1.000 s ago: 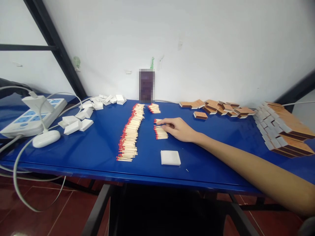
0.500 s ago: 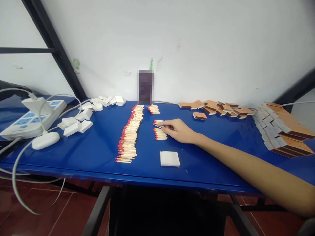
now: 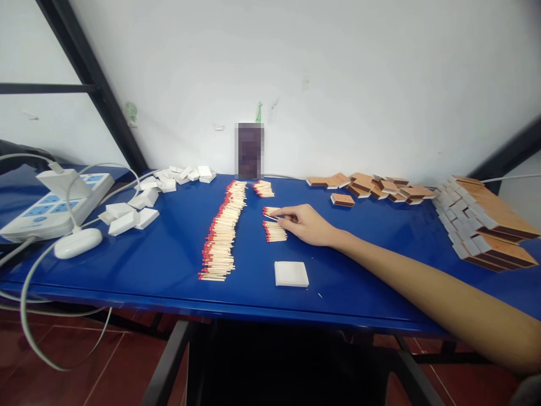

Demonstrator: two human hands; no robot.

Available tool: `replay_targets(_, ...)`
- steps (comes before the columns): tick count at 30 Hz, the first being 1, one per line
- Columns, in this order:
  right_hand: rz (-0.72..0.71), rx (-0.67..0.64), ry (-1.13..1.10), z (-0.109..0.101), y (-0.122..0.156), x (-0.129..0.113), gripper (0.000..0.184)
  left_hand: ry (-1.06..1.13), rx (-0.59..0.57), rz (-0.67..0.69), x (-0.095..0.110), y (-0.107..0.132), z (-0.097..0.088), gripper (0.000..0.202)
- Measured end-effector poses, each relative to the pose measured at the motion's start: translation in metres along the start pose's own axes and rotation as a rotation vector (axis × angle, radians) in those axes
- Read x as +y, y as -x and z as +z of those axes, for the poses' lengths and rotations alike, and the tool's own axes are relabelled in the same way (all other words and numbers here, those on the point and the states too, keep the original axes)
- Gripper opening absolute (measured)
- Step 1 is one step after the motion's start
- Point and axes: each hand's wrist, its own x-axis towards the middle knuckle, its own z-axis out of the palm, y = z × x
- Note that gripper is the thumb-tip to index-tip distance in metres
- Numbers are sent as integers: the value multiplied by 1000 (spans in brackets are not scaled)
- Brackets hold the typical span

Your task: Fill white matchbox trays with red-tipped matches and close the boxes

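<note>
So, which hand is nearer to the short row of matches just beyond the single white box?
Right. The right hand is at the row of matches, its fingertips by the far end. The left hand is out of view, so its place can't be told.

no text, label, brand, number or sign can be read anywhere here

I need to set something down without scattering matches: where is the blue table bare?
Bare patches: between the piled white boxes and the long match row; also between the right forearm, loose matchboxes and stacked matchboxes. Crowded: around the right hand, amid short match rows, and by the power strip.
</note>
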Motion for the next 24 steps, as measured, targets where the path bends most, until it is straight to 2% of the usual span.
replay_targets(5,8,-7,-19,0,0,-1,40,53,50,91,11,-24,-5,36)
replay_targets(11,-9,41,-48,0,1,1,36,95,112,138,16,-31,-10,34)
replay_targets(17,-67,27,23,2,1,1,35,111,162,141,10,-32,-3,34)
replay_targets(24,-54,138,91,4,0,5,34,112,216,88,-3,-32,3,44)
